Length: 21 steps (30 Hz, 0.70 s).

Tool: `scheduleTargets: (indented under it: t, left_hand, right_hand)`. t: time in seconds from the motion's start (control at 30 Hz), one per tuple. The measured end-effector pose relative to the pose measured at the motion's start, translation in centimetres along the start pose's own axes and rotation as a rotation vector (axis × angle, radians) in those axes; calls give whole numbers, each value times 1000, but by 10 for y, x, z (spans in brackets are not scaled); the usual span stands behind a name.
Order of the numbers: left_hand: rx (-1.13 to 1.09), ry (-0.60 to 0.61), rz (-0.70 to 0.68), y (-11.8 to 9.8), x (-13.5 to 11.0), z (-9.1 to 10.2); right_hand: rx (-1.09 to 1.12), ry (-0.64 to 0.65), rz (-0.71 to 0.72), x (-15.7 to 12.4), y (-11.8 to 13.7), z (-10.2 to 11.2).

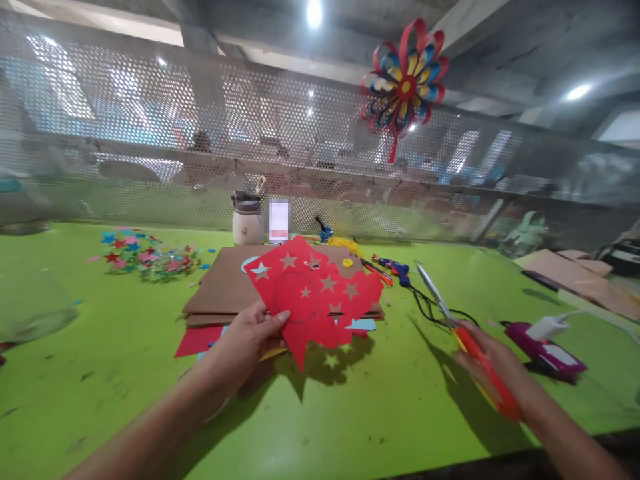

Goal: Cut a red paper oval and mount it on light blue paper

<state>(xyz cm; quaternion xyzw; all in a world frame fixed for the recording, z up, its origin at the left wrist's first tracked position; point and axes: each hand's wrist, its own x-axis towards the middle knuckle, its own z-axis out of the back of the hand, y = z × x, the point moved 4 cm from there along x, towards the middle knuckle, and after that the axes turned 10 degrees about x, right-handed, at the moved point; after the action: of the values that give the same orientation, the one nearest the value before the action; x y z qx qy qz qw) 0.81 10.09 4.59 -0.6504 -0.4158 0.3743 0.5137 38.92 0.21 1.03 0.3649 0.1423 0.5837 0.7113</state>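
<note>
My left hand [255,331] pinches a red sheet of paper [320,293] at its lower left edge, thumb on top. Star-shaped holes are cut through the sheet, its right edge is scalloped, and a drawn circle shows on its left part. My right hand [493,363] is wrapped round the scissors [475,347], which have red-orange handles. The blades point up and left, apart from the paper; motion blurs them a little. Under and behind the red sheet lies a stack of brown cardboard [220,283], with scraps of coloured paper poking out below it.
Colourful paper stars [150,257] lie heaped at the left on the green table [380,413]. A white jar [247,223] and a lit phone [279,220] stand behind the cardboard. A blue glue gun [395,269] with a black cord lies right of it. A purple power strip [550,353] sits far right.
</note>
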Motion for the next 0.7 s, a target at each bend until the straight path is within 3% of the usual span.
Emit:
scheduleTargets:
  t: [0.13, 0.3, 0.43, 0.57, 0.7]
  left_hand:
    - [-55, -93, -76, -14, -3, -1]
    - [-161, -248, -236, -39, -3, 3]
    - [-283, -340, -323, -55, -4, 7]
    - [-336, -374, -377, -63, -11, 2]
    - [-348, -395, -345, -56, -19, -5]
  right_hand:
    - [470, 167, 56, -23, 44, -21]
    - [966, 220, -12, -37, 68, -97]
    - [981, 289, 52, -43, 89, -142]
    - [926, 303, 126, -43, 127, -150]
    - [935, 301, 148, -41, 152, -154]
